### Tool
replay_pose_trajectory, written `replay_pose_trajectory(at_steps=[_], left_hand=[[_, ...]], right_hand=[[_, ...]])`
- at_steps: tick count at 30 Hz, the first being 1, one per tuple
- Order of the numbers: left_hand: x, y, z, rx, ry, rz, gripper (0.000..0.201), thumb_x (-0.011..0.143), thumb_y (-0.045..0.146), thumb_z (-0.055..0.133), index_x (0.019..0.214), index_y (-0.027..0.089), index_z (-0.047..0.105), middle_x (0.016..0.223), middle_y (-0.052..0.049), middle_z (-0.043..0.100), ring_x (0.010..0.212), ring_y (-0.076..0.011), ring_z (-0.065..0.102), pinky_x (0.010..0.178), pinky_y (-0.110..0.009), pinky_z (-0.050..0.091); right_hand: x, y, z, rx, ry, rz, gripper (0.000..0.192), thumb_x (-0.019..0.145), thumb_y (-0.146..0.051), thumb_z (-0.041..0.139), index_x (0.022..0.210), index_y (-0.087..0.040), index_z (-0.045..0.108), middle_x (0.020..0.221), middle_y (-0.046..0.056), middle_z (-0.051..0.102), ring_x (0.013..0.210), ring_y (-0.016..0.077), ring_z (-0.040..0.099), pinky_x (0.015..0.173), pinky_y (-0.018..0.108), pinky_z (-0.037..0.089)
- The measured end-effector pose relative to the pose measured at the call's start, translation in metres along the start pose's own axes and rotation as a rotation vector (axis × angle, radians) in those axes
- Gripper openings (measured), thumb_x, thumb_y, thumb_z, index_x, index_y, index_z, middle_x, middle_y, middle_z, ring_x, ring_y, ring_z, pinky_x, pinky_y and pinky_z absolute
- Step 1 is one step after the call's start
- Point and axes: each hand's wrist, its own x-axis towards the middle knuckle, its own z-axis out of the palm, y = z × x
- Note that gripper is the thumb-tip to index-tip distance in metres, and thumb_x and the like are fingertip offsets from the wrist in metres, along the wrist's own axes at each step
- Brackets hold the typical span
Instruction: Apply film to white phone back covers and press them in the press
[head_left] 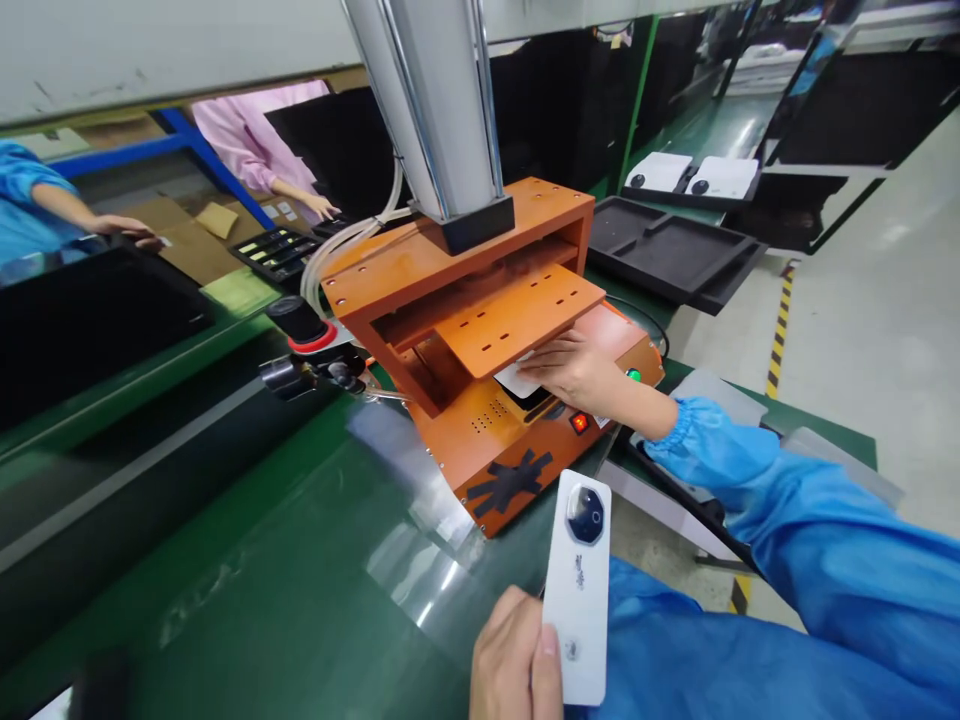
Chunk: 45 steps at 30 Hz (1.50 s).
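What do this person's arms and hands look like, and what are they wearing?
The right hand has no glove. Its arm wears a bright blue, loose, wrinkly sleeve with a gathered cuff. The left hand is bare too; its sleeve is out of view.

Bright indoor light, white glare on a clear sheet (415, 572), lower-left corner blurred, wide-angle stretch toward the edges

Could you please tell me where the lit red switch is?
In the head view, the lit red switch is right of centre, on the orange press, below the right hand and right of the black tape.
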Motion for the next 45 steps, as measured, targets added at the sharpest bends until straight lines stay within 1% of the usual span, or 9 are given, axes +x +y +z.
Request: replay_pose_trajectory(at_steps=[7,12,16,30,33,36,40,42,45], left_hand=[[0.021,-0.001,-0.005,0.259,-0.071,0.267,0.022,0.094,0.014,0.042,0.089,0.021,0.062,0.119,-0.011,0.068,0.115,-0.0274,0.056,0.096,-0.046,0.042],[0.038,-0.004,-0.007,0.452,-0.035,0.357,0.019,0.089,0.01,0.045,0.083,0.021,0.06,0.149,-0.01,0.056,0.139,-0.0315,0.043,0.103,-0.05,0.034],[0.052,-0.018,-0.006,0.592,0.073,0.453,0.015,0.088,0.013,0.049,0.078,0.022,0.058,0.153,-0.009,0.053,0.145,-0.034,0.038,0.102,-0.051,0.03],[0.06,-0.022,-0.011,0.647,0.113,0.429,0.013,0.088,0.014,0.052,0.08,0.022,0.057,0.151,-0.005,0.055,0.14,-0.0342,0.044,0.101,-0.05,0.029],[0.046,-0.016,-0.006,0.514,0.162,0.364,0.016,0.09,0.014,0.047,0.082,0.022,0.058,0.139,-0.008,0.065,0.135,-0.0325,0.048,0.102,-0.05,0.03],[0.027,-0.012,0.012,0.37,0.221,0.305,0.023,0.093,0.014,0.041,0.099,0.023,0.062,0.112,-0.009,0.072,0.122,-0.0295,0.055,0.1,-0.047,0.034],[0.009,-0.014,0.043,0.33,0.086,0.302,0.028,0.097,0.014,0.037,0.107,0.023,0.062,0.104,-0.007,0.072,0.118,-0.0271,0.059,0.099,-0.047,0.036],[0.004,-0.021,0.052,0.368,0.014,0.313,0.027,0.1,0.021,0.04,0.117,0.022,0.061,0.116,-0.009,0.071,0.121,-0.0276,0.059,0.099,-0.047,0.038],[0.002,-0.041,0.051,0.39,-0.1,0.407,0.043,0.099,0.036,0.049,0.138,0.019,0.052,0.133,-0.013,0.066,0.119,-0.0275,0.062,0.094,-0.043,0.046]], right_hand=[[0.006,-0.014,-0.027,0.099,-0.182,0.043,0.048,0.095,-0.054,0.063,0.127,-0.018,0.068,0.129,0.01,0.071,0.123,0.0254,0.064,0.106,0.041,0.043],[-0.043,-0.048,-0.01,-0.019,0.109,0.158,0.049,0.095,-0.048,0.062,0.136,-0.02,0.061,0.14,0.014,0.062,0.131,0.0297,0.056,0.11,0.049,0.038],[-0.116,-0.063,0.009,-0.115,0.469,0.512,0.035,0.094,-0.026,0.058,0.129,-0.023,0.065,0.117,0.011,0.067,0.108,0.0259,0.062,0.094,0.046,0.046],[-0.171,-0.015,0.009,-0.245,0.388,0.627,0.046,0.092,-0.012,0.048,0.135,-0.022,0.063,0.108,0.011,0.063,0.099,0.025,0.058,0.089,0.046,0.047],[-0.176,-0.051,0.001,0.037,0.46,0.604,0.039,0.092,-0.021,0.057,0.131,-0.02,0.058,0.108,0.01,0.062,0.092,0.0218,0.059,0.083,0.04,0.052],[-0.18,-0.123,-0.006,0.613,0.241,0.61,0.044,0.093,-0.04,0.063,0.131,-0.02,0.054,0.109,0.011,0.062,0.093,0.0208,0.062,0.078,0.034,0.056],[-0.178,-0.205,0.0,1.269,0.098,0.899,0.055,0.096,-0.059,0.056,0.135,-0.021,0.049,0.114,0.012,0.067,0.097,0.0206,0.068,0.083,0.034,0.057],[-0.187,-0.203,0.007,1.256,0.163,1.054,0.048,0.1,-0.056,0.051,0.131,-0.02,0.052,0.108,0.011,0.07,0.09,0.0183,0.069,0.082,0.034,0.057],[-0.236,-0.152,-0.005,0.7,0.109,1.241,0.046,0.101,-0.055,0.047,0.124,-0.017,0.058,0.1,0.009,0.072,0.087,0.0188,0.069,0.08,0.033,0.057]])
